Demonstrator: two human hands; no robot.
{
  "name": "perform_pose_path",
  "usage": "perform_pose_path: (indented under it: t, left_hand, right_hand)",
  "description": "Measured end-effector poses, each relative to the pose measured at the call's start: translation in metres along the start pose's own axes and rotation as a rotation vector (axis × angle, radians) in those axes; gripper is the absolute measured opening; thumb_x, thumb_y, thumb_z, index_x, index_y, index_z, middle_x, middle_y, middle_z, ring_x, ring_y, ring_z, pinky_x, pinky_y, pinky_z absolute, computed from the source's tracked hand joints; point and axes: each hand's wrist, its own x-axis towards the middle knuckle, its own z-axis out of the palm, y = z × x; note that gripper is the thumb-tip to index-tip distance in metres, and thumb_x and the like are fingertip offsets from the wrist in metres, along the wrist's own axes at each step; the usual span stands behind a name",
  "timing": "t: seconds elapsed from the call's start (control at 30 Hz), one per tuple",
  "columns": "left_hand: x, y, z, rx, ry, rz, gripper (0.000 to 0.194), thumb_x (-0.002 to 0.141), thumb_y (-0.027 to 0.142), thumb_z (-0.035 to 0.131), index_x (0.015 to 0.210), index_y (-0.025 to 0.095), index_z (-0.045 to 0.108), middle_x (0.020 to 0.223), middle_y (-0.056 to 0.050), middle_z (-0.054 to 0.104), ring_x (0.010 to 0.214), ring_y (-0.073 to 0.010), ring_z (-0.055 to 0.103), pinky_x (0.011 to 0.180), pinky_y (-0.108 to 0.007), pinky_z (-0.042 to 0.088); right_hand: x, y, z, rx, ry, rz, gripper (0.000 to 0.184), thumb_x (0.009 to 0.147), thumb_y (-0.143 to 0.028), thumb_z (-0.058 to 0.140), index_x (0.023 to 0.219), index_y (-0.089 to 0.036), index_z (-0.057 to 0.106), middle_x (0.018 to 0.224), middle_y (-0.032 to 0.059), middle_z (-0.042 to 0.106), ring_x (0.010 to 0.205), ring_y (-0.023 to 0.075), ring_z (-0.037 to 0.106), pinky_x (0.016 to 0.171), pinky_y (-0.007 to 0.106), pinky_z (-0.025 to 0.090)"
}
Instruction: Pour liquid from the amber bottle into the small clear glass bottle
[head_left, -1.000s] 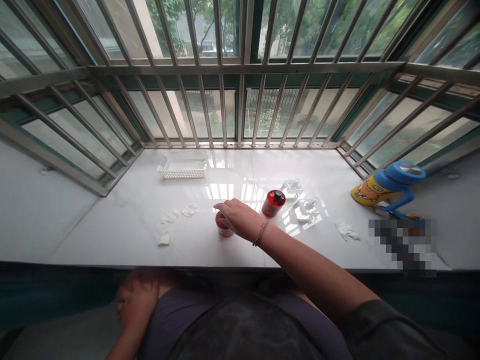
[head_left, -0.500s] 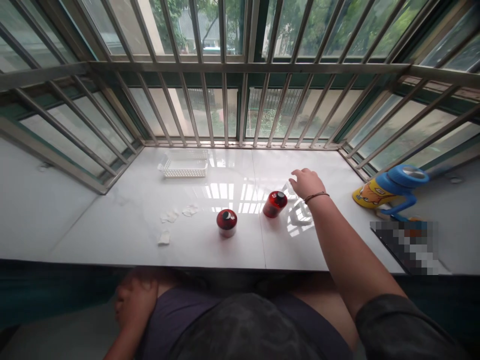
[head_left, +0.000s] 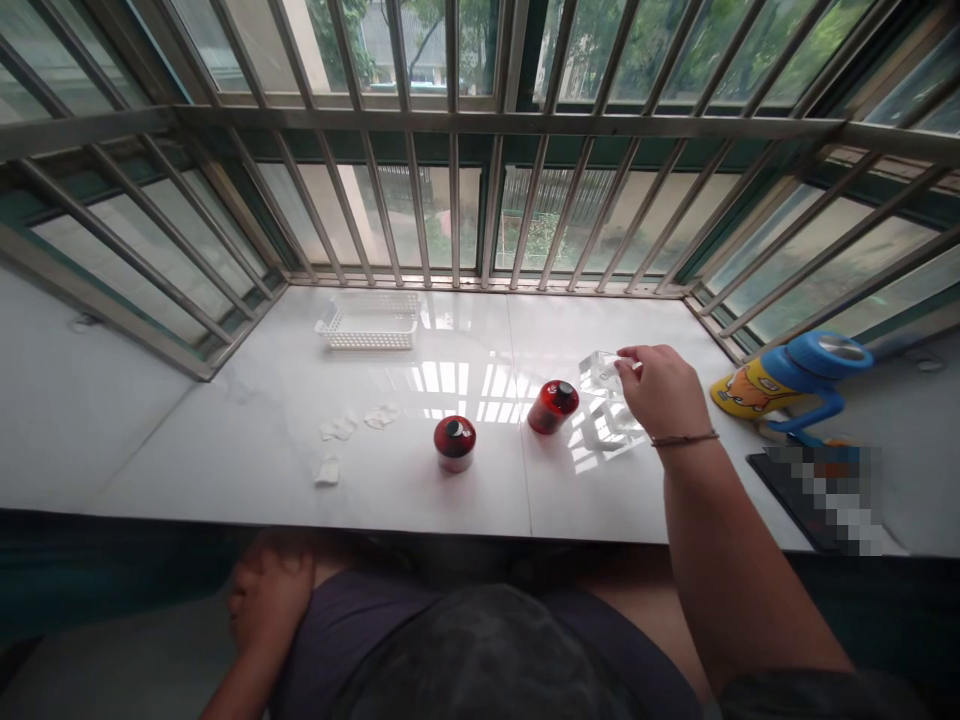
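My right hand (head_left: 666, 388) reaches over the right half of the white counter. Its thumb and forefinger are closed at the right edge of a clear, see-through box (head_left: 597, 372). Just in front of that, a second clear piece (head_left: 613, 424) lies among bright reflections, its outline hard to make out. To the left stands a red bottle with a black cap (head_left: 553, 407). Another red bottle (head_left: 454, 444) stands nearer the front edge. My left hand (head_left: 271, 598) rests on my left thigh below the counter, holding nothing.
A white perforated basket (head_left: 369, 340) sits at the back left. Several crumpled white tissue pieces (head_left: 339, 428) lie in front of it. On the right are a blue and yellow handled flask (head_left: 780, 375) and a dark flat object (head_left: 784, 495), partly blurred. Metal window bars (head_left: 495, 122) close off the back.
My right hand has shifted right and slightly down, its fingers drawing together at the clear box, which now shows more fully. My left hand stays put.
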Motion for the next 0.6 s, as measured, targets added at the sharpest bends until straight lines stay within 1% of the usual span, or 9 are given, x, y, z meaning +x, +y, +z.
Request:
perform_pose_path:
  t: [0.07, 0.1, 0.17, 0.23, 0.3, 0.37, 0.43, 0.53, 0.6]
  left_hand:
    - [-0.001, 0.001, -0.001, 0.007, -0.010, 0.002, 0.095, 0.094, 0.078, 0.034, 0.164, 0.014, 0.040, 0.162, -0.032, 0.034, 0.140, -0.0619, 0.047, 0.110, -0.073, 0.046]
    - [-0.001, 0.001, -0.001, 0.010, -0.018, 0.005, 0.096, 0.094, 0.078, 0.034, 0.164, 0.014, 0.040, 0.161, -0.033, 0.034, 0.140, -0.0620, 0.047, 0.109, -0.073, 0.046]
    - [-0.002, 0.002, -0.002, 0.017, -0.029, 0.009, 0.095, 0.094, 0.079, 0.033, 0.163, 0.014, 0.041, 0.161, -0.033, 0.034, 0.140, -0.0626, 0.047, 0.108, -0.073, 0.047]
    - [-0.003, 0.003, -0.003, 0.024, -0.031, 0.012, 0.096, 0.094, 0.079, 0.031, 0.162, 0.013, 0.042, 0.162, -0.033, 0.032, 0.139, -0.0632, 0.047, 0.108, -0.073, 0.047]
    - [-0.003, 0.003, -0.003, 0.029, -0.032, 0.012, 0.097, 0.094, 0.079, 0.028, 0.161, 0.011, 0.043, 0.162, -0.033, 0.031, 0.139, -0.0637, 0.047, 0.110, -0.072, 0.047]
    - [-0.003, 0.003, -0.003, 0.030, -0.034, 0.008, 0.098, 0.094, 0.080, 0.028, 0.160, 0.010, 0.044, 0.161, -0.033, 0.032, 0.139, -0.0638, 0.047, 0.111, -0.071, 0.046]
    - [-0.003, 0.003, -0.003, 0.028, -0.033, 0.005, 0.098, 0.093, 0.080, 0.030, 0.160, 0.010, 0.044, 0.162, -0.033, 0.033, 0.140, -0.0636, 0.047, 0.112, -0.071, 0.046]
    - [-0.003, 0.002, -0.003, 0.019, -0.025, 0.008, 0.097, 0.093, 0.079, 0.033, 0.162, 0.012, 0.044, 0.163, -0.033, 0.032, 0.140, -0.0627, 0.047, 0.111, -0.072, 0.046]
    - [-0.002, 0.002, -0.002, 0.008, -0.014, 0.008, 0.096, 0.092, 0.078, 0.037, 0.163, 0.014, 0.043, 0.163, -0.033, 0.034, 0.140, -0.0621, 0.047, 0.110, -0.073, 0.046]
  right_hand:
    - [-0.025, -0.008, -0.018, 0.060, 0.109, -0.047, 0.028, 0.104, -0.030, 0.061, 0.122, -0.014, 0.075, 0.113, 0.0134, 0.071, 0.095, 0.0268, 0.070, 0.093, 0.039, 0.055]
    - [-0.037, -0.013, -0.025, 0.078, 0.136, -0.072, 0.027, 0.104, -0.030, 0.060, 0.120, -0.015, 0.075, 0.111, 0.0127, 0.071, 0.093, 0.0265, 0.069, 0.090, 0.039, 0.055]
    - [-0.063, -0.023, -0.033, 0.105, 0.144, -0.115, 0.027, 0.104, -0.031, 0.060, 0.120, -0.015, 0.075, 0.110, 0.0123, 0.071, 0.094, 0.0275, 0.070, 0.090, 0.040, 0.056]
    - [-0.086, -0.033, -0.031, 0.145, 0.096, -0.148, 0.026, 0.105, -0.031, 0.059, 0.120, -0.016, 0.074, 0.111, 0.0120, 0.071, 0.095, 0.0278, 0.071, 0.090, 0.041, 0.057]
    - [-0.106, -0.044, -0.019, 0.200, 0.027, -0.172, 0.025, 0.106, -0.030, 0.057, 0.120, -0.017, 0.073, 0.113, 0.0118, 0.071, 0.093, 0.0272, 0.072, 0.087, 0.042, 0.058]
    - [-0.122, -0.054, 0.000, 0.275, -0.039, -0.194, 0.024, 0.107, -0.028, 0.055, 0.120, -0.018, 0.073, 0.114, 0.0119, 0.071, 0.091, 0.0267, 0.072, 0.084, 0.042, 0.060]
    - [-0.134, -0.065, 0.021, 0.357, -0.084, -0.220, 0.024, 0.108, -0.027, 0.054, 0.120, -0.019, 0.073, 0.114, 0.0124, 0.071, 0.093, 0.0270, 0.073, 0.084, 0.042, 0.062]
    - [-0.142, -0.079, 0.047, 0.440, -0.110, -0.241, 0.023, 0.109, -0.025, 0.053, 0.121, -0.019, 0.073, 0.116, 0.0131, 0.071, 0.099, 0.0280, 0.074, 0.086, 0.042, 0.064]
    - [-0.142, -0.088, 0.057, 0.470, -0.124, -0.253, 0.024, 0.109, -0.024, 0.053, 0.122, -0.019, 0.072, 0.117, 0.0132, 0.071, 0.101, 0.0283, 0.074, 0.086, 0.043, 0.064]
